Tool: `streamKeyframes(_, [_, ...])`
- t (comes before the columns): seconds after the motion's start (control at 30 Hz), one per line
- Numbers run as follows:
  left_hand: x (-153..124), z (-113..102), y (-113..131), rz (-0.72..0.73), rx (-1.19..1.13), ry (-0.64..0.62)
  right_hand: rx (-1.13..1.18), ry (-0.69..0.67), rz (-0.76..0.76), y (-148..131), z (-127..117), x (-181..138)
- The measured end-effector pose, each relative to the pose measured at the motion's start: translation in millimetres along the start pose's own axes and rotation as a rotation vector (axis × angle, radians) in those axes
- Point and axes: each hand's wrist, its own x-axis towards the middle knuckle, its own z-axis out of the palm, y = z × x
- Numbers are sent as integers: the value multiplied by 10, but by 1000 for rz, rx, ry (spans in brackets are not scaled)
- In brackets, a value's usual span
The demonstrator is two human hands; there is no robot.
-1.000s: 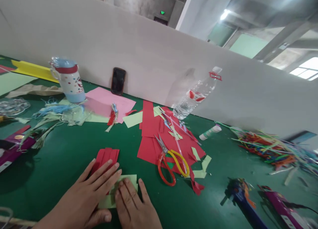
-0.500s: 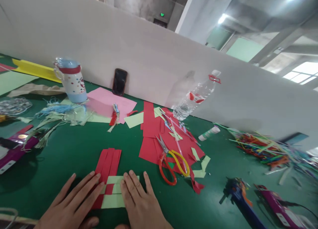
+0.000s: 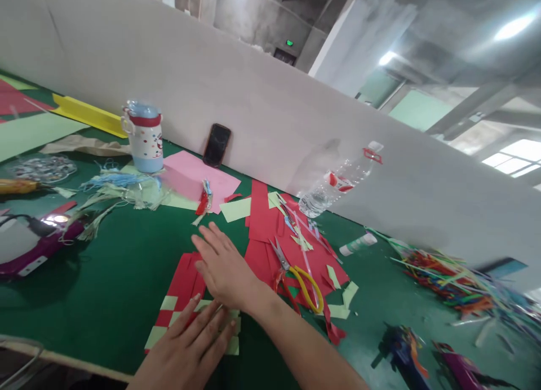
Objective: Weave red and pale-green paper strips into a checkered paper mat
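A woven mat of red and pale green paper strips (image 3: 180, 301) lies on the green table near its front edge. My left hand (image 3: 192, 348) rests flat on the mat's right part, fingers stretched out. My right hand (image 3: 224, 266) reaches forward over the mat's far end, open, fingers spread and pointing left toward the red strips. It holds nothing. Scissors with one red and one yellow handle (image 3: 296, 277) lie on red paper just right of my right wrist.
Behind stand a cartoon mug (image 3: 144, 136), a pink sheet (image 3: 198, 178), a phone (image 3: 217, 145) leaning on the white wall and a lying water bottle (image 3: 338, 181). A glue stick (image 3: 358, 244) and coloured strips (image 3: 456, 274) lie right. A purple device (image 3: 34, 243) sits left.
My right hand has lifted off the mat and moved forward past its far end. My left hand has slid right onto the mat. The view has tilted and shifted.
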Motion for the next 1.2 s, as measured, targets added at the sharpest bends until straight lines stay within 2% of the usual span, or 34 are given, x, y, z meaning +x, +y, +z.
streamKeyframes(0.1, [-49,61,-33,4,-56,-102,-18,-10,-91,-70,219,387])
streamKeyframes(0.2, [-112,113,-43,6,-70,-154,-52,-46,-143,-110,394,578])
streamKeyframes(0.3, [-129,165,-11,13,-20,-104,-68,-62,-154,-96,473,620])
streamKeyframes(0.5, [-78,232,62,-57,-1,-44,-63,-53,-134,-74,469,619])
streamKeyframes(0.6, [-75,173,17,-20,12,1,-50,-53,-125,-80,471,620])
streamKeyframes(0.7, [-210,60,-113,10,27,9,-38,-46,-120,-78,481,613])
streamKeyframes(0.77, [-380,-5,-223,-86,11,22,-29,-46,-121,-72,486,608])
streamKeyframes(0.87, [-634,-42,-353,-388,50,-51,-14,-42,-126,-63,494,604])
streamKeyframes(0.93, [-731,-31,-394,-477,63,-114,-6,-33,-125,-57,501,605])
streamKeyframes(1.07, [-744,11,-402,-506,32,-206,3,-43,-126,-46,510,612])
streamKeyframes(1.2, [-708,24,-405,-500,35,-217,14,-65,-133,-37,504,619])
